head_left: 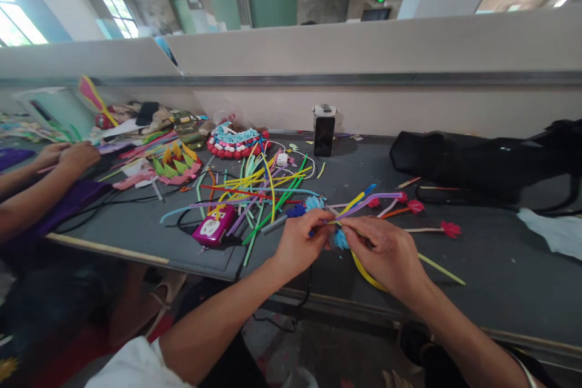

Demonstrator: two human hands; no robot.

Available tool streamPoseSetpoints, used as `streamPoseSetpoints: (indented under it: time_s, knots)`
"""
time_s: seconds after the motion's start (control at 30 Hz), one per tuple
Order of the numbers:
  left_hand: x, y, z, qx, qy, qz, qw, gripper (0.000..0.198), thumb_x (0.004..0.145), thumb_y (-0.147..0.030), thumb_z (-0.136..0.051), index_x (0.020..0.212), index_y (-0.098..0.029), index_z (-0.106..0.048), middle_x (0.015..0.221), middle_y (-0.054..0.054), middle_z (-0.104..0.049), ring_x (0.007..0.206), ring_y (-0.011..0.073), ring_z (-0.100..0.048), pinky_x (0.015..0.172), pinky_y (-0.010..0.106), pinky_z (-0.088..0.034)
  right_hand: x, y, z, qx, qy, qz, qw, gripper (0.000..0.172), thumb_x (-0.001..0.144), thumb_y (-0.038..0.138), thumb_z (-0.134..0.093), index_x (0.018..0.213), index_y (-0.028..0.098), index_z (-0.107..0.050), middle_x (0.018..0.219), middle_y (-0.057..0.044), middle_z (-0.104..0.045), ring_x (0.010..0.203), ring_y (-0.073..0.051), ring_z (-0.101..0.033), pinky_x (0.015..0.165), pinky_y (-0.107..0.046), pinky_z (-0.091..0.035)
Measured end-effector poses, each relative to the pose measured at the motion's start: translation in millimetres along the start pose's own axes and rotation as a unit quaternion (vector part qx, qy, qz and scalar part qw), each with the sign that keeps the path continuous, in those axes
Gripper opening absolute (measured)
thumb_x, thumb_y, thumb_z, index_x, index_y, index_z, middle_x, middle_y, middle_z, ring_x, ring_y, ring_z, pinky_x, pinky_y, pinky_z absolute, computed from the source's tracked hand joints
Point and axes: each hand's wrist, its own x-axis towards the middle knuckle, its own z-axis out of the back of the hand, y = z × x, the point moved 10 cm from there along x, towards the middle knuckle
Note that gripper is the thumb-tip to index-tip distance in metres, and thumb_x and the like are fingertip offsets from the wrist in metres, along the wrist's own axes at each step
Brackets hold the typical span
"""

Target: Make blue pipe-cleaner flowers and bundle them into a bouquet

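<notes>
My left hand (304,237) and my right hand (385,247) meet above the front of the table, fingers pinched together on pipe cleaners. A purple pipe cleaner (370,198) sticks out above the fingertips, close to a yellow one and a blue one. Light blue fluffy pieces (341,239) show between and below the hands, and a dark blue one (296,210) lies beside my left hand. A yellow strip (369,273) curves under my right hand. Which hand grips which stem is partly hidden by the fingers.
Loose pipe cleaners (273,188) are heaped to the left beside a magenta box (214,225). Red-tipped stems (450,230) lie right. A phone (324,136) stands behind, with a black bag (454,157) at back right. Another person's hands (75,156) work at far left.
</notes>
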Motion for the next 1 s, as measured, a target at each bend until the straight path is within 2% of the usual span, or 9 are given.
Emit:
streamPoseSetpoints:
  time_s: [0.27,0.47,0.73,0.9,1.0]
  knots:
    - [-1.6,-1.9,1.4,-0.022,-0.015,0.005,1.0,0.008,0.084,-0.026,-0.058,0.084,-0.018,-0.061,0.068,-0.001,-0.062,0.052,0.0107,-0.061,0.052,0.02,-0.046,-0.6,0.7,-3.4,0.017,0.0,-0.007,1.0,0.021,0.087,0.02,-0.052,0.092,0.023,-0.072,0.087,-0.002,-0.075,0.075,-0.016,-0.069,0.07,-0.026,-0.051]
    - [-2.2,-1.7,0.9,-0.02,-0.012,0.007,1.0,0.009,0.085,-0.026,-0.057,0.082,-0.018,-0.06,0.062,-0.002,-0.06,0.051,0.0106,-0.06,0.051,0.02,-0.044,-0.8,8.3,-3.0,0.03,-0.007,0.009,0.999,0.021,0.087,0.015,-0.052,0.089,0.022,-0.071,0.087,-0.002,-0.074,0.075,-0.016,-0.069,0.07,-0.025,-0.05]
    - [-2.8,7.6,-3.9,-0.047,-0.005,0.026,0.999,0.011,0.084,-0.029,-0.058,0.083,-0.018,-0.06,0.062,-0.002,-0.06,0.051,0.0114,-0.06,0.051,0.021,-0.045,-3.8,9.2,-11.5,0.044,0.008,0.004,0.999,0.023,0.087,0.015,-0.05,0.088,0.022,-0.071,0.082,-0.002,-0.073,0.072,-0.015,-0.066,0.069,-0.025,-0.049]
    - [-1.9,8.3,-1.3,-0.054,-0.028,0.032,0.998,0.017,0.084,-0.033,-0.059,0.095,-0.02,-0.058,0.066,-0.002,-0.06,0.055,0.0125,-0.061,0.054,0.022,-0.047,-1.8,-2.0,-9.8,0.016,-0.003,-0.036,0.999,0.021,0.088,0.021,-0.051,0.095,0.023,-0.071,0.088,-0.002,-0.074,0.076,-0.017,-0.068,0.069,-0.026,-0.05]
    - [-1.7,6.9,1.0,-0.036,-0.033,0.029,0.998,0.017,0.085,-0.034,-0.058,0.096,-0.021,-0.056,0.067,-0.003,-0.06,0.055,0.0121,-0.061,0.055,0.022,-0.046,-1.2,-8.6,-11.6,0.049,0.0,-0.065,0.997,0.021,0.089,0.025,-0.051,0.095,0.024,-0.071,0.09,-0.002,-0.075,0.077,-0.017,-0.07,0.068,-0.026,-0.051]
